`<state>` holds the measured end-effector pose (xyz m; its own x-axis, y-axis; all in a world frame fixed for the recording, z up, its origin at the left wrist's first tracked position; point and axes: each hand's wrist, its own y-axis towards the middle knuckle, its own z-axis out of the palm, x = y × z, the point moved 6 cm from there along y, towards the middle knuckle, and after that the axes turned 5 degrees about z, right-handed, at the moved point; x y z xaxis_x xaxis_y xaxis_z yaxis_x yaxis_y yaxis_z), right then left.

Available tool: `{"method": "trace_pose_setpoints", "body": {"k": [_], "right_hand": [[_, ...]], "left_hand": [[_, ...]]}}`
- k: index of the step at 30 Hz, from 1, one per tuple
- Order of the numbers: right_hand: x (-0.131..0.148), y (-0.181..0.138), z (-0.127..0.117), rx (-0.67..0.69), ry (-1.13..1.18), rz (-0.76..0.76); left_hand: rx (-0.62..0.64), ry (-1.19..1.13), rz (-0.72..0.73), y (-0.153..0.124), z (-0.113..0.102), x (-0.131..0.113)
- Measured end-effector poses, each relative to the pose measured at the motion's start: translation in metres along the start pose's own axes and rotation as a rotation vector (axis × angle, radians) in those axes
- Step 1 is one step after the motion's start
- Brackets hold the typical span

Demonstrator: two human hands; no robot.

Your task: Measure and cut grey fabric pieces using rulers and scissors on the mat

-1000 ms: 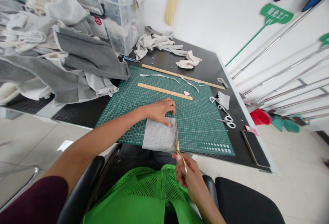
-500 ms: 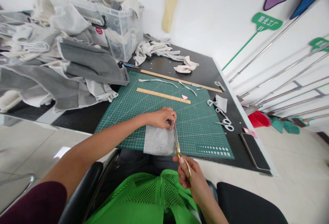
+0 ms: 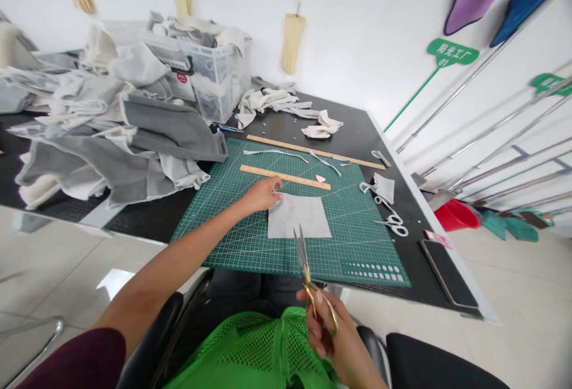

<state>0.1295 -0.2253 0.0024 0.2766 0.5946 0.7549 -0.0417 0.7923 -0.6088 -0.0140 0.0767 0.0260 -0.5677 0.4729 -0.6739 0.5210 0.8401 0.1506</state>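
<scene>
A grey fabric square [image 3: 300, 216] lies flat on the green cutting mat [image 3: 223, 231]. My left hand [image 3: 263, 193] rests on the fabric's upper left corner, fingers curled and pinching its edge. My right hand [image 3: 328, 330] hovers near my lap, closed around the gold handles of scissors [image 3: 302, 260]. The blades point up toward the mat, just below the fabric, not touching it.
Two wooden rulers [image 3: 284, 176] [image 3: 314, 152] and fabric strips lie at the mat's far side. White-handled scissors [image 3: 393, 225] and a phone [image 3: 449, 280] sit to the right. A heap of grey cloth [image 3: 120, 145] and a clear bin [image 3: 210, 79] fill the left.
The fabric has gone from the mat's front edge up to the middle, carried by my left hand. The scissors have come off its right edge and drawn back toward me.
</scene>
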Motion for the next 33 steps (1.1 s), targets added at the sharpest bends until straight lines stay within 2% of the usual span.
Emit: {"method": "trace_pose_setpoints", "body": {"k": [4,7,10,16,19,22,27,33], "right_hand": [[-0.002,0.009,0.001,-0.033,0.04,0.043],[0.002,0.012,-0.006,-0.058,0.064,0.033],[0.007,0.014,-0.017,-0.081,0.068,0.02],[0.025,0.018,-0.032,-0.05,-0.012,-0.016],[0.03,0.01,-0.035,-0.028,-0.057,-0.054],[0.021,-0.007,-0.032,0.055,-0.078,-0.084],[-0.018,-0.038,-0.026,0.17,-0.16,-0.048],[-0.053,-0.046,-0.025,0.159,-0.204,0.059]], "left_hand": [[-0.008,0.01,-0.028,-0.034,0.002,-0.012],[-0.083,-0.023,-0.07,-0.068,0.009,-0.023],[-0.122,-0.027,-0.02,-0.097,0.018,-0.038],[0.075,-0.085,0.253,-0.136,0.034,-0.075],[0.112,-0.145,0.301,-0.144,0.04,-0.082],[0.002,-0.194,0.212,-0.14,0.041,-0.074],[-0.01,-0.12,0.249,-0.133,0.045,-0.07],[-0.04,0.035,0.315,-0.135,0.042,-0.071]]}}
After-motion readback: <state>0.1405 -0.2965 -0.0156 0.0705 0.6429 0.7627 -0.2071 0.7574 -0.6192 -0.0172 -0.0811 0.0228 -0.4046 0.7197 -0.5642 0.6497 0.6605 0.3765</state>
